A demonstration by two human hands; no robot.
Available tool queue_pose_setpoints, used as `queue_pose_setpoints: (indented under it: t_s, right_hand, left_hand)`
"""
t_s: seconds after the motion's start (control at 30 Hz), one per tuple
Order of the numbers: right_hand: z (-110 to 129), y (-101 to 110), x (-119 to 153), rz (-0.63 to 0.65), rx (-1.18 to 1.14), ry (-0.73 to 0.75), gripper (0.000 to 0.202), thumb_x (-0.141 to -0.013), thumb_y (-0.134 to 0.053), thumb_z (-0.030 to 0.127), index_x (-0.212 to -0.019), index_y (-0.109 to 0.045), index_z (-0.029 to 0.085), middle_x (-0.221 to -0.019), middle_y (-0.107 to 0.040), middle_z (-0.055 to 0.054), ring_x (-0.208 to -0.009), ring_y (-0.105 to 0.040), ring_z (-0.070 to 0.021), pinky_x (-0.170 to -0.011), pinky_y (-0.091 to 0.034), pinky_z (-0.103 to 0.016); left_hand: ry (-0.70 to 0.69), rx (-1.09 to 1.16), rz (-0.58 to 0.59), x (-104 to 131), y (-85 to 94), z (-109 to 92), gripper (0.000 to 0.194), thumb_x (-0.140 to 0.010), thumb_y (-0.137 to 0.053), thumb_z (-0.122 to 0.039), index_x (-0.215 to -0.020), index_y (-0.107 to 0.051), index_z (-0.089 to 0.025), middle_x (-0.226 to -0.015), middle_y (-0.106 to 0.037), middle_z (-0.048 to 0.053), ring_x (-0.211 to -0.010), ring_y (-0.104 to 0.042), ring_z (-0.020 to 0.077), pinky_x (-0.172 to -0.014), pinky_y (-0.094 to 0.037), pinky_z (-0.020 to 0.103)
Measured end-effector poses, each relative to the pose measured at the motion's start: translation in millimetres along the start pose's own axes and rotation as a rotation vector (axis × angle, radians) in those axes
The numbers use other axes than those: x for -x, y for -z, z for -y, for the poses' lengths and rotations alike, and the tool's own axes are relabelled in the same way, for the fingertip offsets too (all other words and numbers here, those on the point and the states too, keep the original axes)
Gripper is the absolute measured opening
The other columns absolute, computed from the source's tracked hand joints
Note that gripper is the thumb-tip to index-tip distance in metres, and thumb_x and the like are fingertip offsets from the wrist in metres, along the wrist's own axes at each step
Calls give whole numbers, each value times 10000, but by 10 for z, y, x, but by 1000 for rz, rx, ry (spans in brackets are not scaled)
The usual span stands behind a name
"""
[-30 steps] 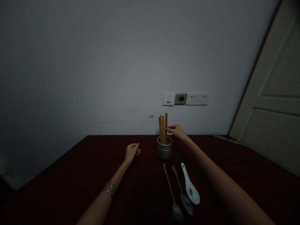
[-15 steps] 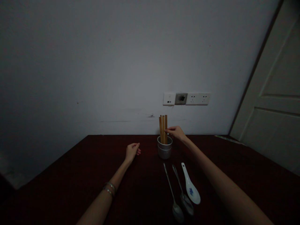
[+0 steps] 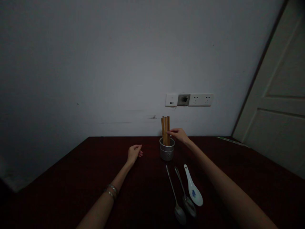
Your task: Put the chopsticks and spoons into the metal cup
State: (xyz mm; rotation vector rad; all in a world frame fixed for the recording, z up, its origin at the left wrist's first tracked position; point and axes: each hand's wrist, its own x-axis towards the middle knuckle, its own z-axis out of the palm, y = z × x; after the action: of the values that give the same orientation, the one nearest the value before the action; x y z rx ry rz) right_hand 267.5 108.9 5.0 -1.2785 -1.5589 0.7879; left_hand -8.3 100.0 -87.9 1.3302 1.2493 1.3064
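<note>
Chopstick (image 3: 168, 122) lower, in right fingers (image 3: 173, 130) (pinched)

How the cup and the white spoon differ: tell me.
The cup is grey, while the white spoon is white with a blue mark. The cup stands upright; the white spoon lies down. The cup holds chopsticks; the white spoon shows nothing in its bowl. Both are on the table.

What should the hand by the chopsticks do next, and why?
I'd say the right hand should gently ease its grip on the rightmost chopstick. That chopstick already stands nearly upright in the metal cup, beside others standing there, so it would probably stay put.
</note>
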Motion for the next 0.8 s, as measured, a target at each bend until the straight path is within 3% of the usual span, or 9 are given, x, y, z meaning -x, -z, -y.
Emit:
queue_pose_setpoints:
  t_s: [0.17,0.3,0.5,0.67,0.8]
  right_hand:
    - [25,26,13,10,14,13,395,-610,-654,464,-768,-680,103,-534,-590,-2,-396,-430,-58,-354,-341,-175]
    - [27,145,67,-31,32,43,392,-622,-647,450,-819,-675,113,-701,-653,-50,-486,-499,-85,-363,-366,-172]
    - [-321,467,339,-54,156,-21,409,-679,-586,470,-863,-667,114,-726,-664,-68,-574,-570,-146,-428,-411,-209]
    - [-644,717,761,-39,385,7,319,-739,-525,399,-835,-686,141,-850,-687,-84,-802,-621,-225,-731,-465,-320]
    - [-749,838,1129,-2,550,51,344,-770,-486,351,-986,-655,144,-1022,-650,-106,-956,-590,-235,-878,-415,-349]
  left_hand:
    - [-5,-3,5,-7,3,3,275,-707,-546,-387,-720,-565,-114,-454,-547,-8,-383,-522,109,-370,-396,197]
    - [-2,-13,7,-3,3,-1,279,-708,-546,-393,-723,-566,-116,-458,-548,-7,-385,-524,108,-370,-401,195]
    - [-22,-15,11,-1,9,10,308,-695,-558,-426,-708,-571,-119,-463,-552,-3,-384,-522,105,-370,-402,193]
    - [-37,-17,17,-14,21,24,320,-684,-560,-439,-714,-570,-120,-460,-549,-7,-382,-523,107,-374,-401,196]
    - [-43,-19,15,-7,28,13,325,-674,-560,-438,-734,-569,-119,-458,-545,-11,-379,-514,106,-376,-397,199]
